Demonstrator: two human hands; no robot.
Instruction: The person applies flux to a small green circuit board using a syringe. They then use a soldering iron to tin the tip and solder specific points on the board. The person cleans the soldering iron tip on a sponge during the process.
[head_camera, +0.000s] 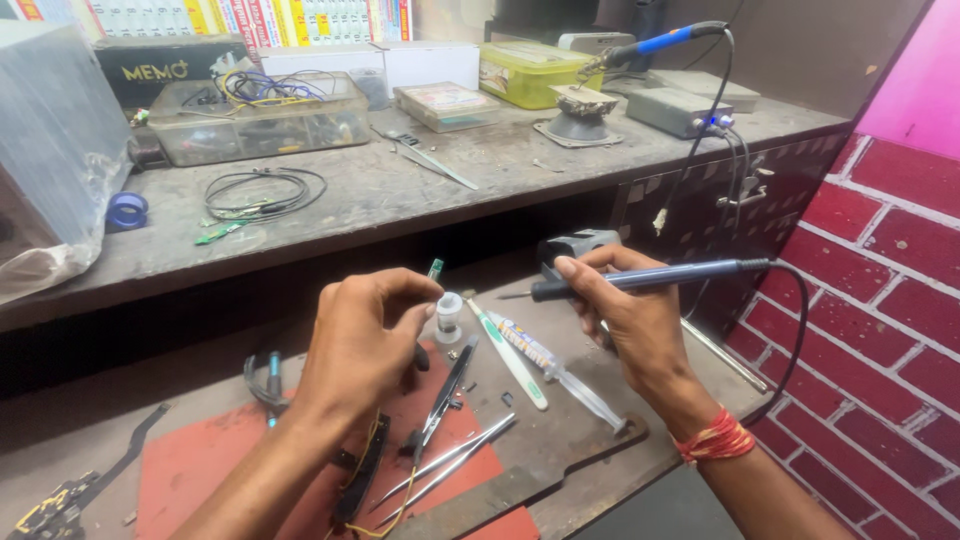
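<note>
Soldering at a repair bench, tip approaching the work. The right hand grips a soldering iron pen-fashion, fingers closed round its dark handle, tip aimed left. The left hand pinches a small green-tipped part between thumb and curled fingers; what the part is cannot be told at this size. A small white bottle stands just beside that hand, tweezers lie on the red mat below. The tip stands apart from the part; joining them would seem to call for a steady, short closing move.
</note>
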